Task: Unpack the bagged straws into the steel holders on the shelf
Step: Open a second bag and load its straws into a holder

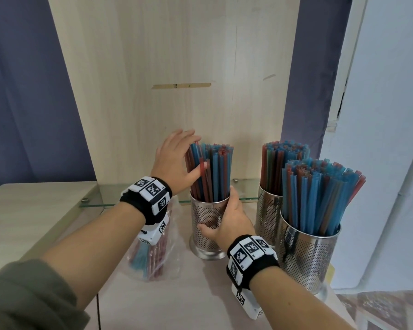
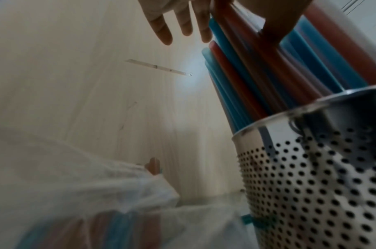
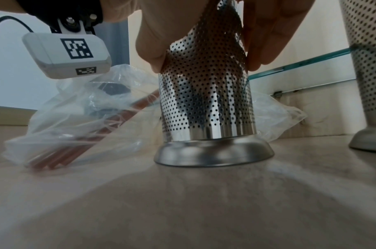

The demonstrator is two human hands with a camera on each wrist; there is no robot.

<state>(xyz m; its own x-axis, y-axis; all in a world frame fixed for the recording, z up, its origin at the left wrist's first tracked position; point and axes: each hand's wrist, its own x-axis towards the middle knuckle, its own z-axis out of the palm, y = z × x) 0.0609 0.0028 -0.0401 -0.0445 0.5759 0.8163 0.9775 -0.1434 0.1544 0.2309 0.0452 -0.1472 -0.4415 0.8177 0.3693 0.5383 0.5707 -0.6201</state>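
Observation:
A perforated steel holder [image 1: 206, 222] [image 2: 315, 176] [image 3: 206, 104] stands on the shelf, packed with blue and red straws [image 1: 211, 170] [image 2: 264, 70]. My right hand [image 1: 227, 217] [image 3: 204, 33] grips its upper wall, thumb on the front. My left hand [image 1: 177, 158] [image 2: 183, 20] lies against the left side of the straws with straight, spread fingers, thumb touching the front ones. A clear plastic bag [image 1: 153, 253] [image 3: 76, 118] [image 2: 76, 210] with red and blue straws lies left of the holder, partly under my left wrist.
Two more steel holders full of straws stand at the right, one behind [image 1: 270, 210] and one in front [image 1: 310, 253] near the shelf's right edge. A glass ledge [image 1: 93, 198] [image 3: 300, 64] runs along the wooden back panel [image 1: 177, 67].

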